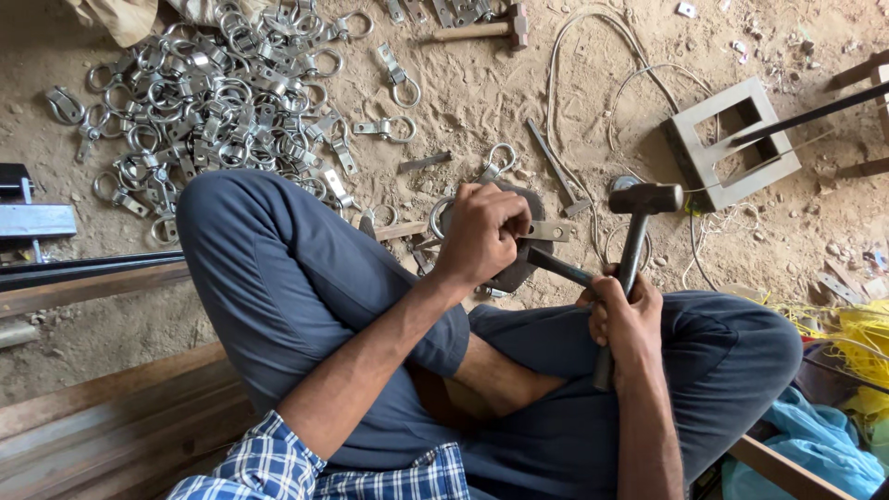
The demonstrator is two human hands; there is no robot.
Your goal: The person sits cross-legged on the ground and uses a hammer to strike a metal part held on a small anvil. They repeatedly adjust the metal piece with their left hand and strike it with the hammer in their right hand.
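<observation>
Hammer (633,250): upright in the right hand (622,315), dark metal head at the top, handle running down through the fist, above the right knee
Right hand: fingers wrapped tight round the lower half of the hammer handle; a dark chisel-like rod (558,265) slants up from this hand toward the left hand
Left hand (480,231): curled shut over a flat metal strap piece (546,231), pinning it on the block; the strap's end sticks out to the right of the knuckles
Block (519,268): dark, rounded metal slab on the sandy ground between the knees, mostly hidden under the left hand
Pile (213,102): many shiny ring-and-strap clamps heaped on the sand beyond the left knee, a few strays lying near the block
Second hammer (486,28): wooden-handled, lying flat on the ground, well apart from both hands
Frame (732,143): grey square metal frame on the ground, far right
</observation>
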